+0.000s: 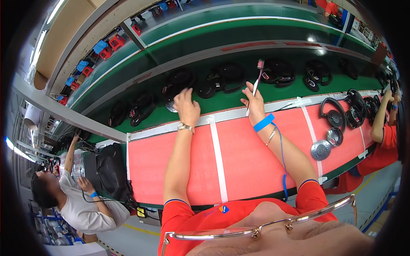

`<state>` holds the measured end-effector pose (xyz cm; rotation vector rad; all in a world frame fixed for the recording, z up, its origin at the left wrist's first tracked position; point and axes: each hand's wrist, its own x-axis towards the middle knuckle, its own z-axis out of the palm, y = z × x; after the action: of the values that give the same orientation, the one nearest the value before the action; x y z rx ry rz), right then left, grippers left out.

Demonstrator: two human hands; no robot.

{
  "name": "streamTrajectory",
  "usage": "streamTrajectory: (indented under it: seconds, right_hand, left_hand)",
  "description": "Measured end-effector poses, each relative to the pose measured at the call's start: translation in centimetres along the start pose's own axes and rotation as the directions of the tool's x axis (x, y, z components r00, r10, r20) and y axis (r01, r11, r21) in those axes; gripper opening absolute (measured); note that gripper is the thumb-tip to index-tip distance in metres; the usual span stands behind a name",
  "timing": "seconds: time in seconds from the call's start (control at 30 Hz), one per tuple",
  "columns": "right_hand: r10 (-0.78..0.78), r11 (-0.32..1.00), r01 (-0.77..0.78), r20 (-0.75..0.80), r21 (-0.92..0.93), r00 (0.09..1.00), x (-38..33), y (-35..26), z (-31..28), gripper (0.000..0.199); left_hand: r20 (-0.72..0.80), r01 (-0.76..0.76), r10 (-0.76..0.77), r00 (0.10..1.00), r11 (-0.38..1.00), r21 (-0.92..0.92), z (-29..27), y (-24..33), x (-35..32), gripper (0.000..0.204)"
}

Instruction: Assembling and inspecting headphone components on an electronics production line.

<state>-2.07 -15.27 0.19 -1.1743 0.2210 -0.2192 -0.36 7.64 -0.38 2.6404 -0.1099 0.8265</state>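
A pair of black over-ear headphones (181,77) lies on the green belt in front of my left hand (187,106). The fingers of that hand are bent down onto its near side, and their tips are partly hidden. A round silver ear-cup part (171,106) shows just beside them. My right hand (255,104) is closed around a toothbrush (256,83) with a white handle, its pink bristle head pointing up and away. More black headphones (224,78) rest between the two hands, and another pair (278,73) sits beyond the brush.
The green belt (205,104) carries several more headphones. Pink matting (243,158) with white tape strips covers my bench; headphones (333,114) and loose round covers (320,150) lie to the right. A black bag (113,170) stands left. Co-workers sit on both sides. A blue cord (284,170) trails from my right wrist.
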Motion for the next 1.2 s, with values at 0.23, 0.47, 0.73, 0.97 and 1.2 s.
streamTrajectory:
  seconds: [0.23,0.47,0.73,0.97,1.2]
  right_hand:
    - [-0.197,0.652,-0.297,0.534,0.698,0.822,-12.3,-12.6,3.1,0.031]
    - [-0.479,0.555,-0.352,0.635,0.754,0.606,-19.2,-16.1,0.7,0.033]
    - [-0.482,0.521,-0.373,0.625,0.768,0.614,-19.8,-16.2,0.4,0.032]
    - [-0.559,0.528,-0.297,0.59,0.795,0.583,-20.2,-17.0,-0.3,0.031]
    - [-0.633,0.548,-0.199,0.558,0.813,0.536,-20.9,-17.1,-0.8,0.031]
  left_hand:
    - [0.04,0.167,-0.176,0.984,0.972,0.168,0.6,-7.3,0.3,0.065]
    - [-0.119,0.158,-0.135,0.984,0.965,0.211,1.5,-8.5,2.8,0.031]
    - [-0.152,0.108,-0.079,0.985,0.976,0.188,1.2,-7.2,3.1,0.017]
    - [-0.403,-0.15,0.206,0.892,0.975,0.165,-1.4,-3.5,2.8,0.018]
    - [-0.457,-0.278,0.195,0.868,0.952,-0.123,-5.8,4.4,0.1,0.017]
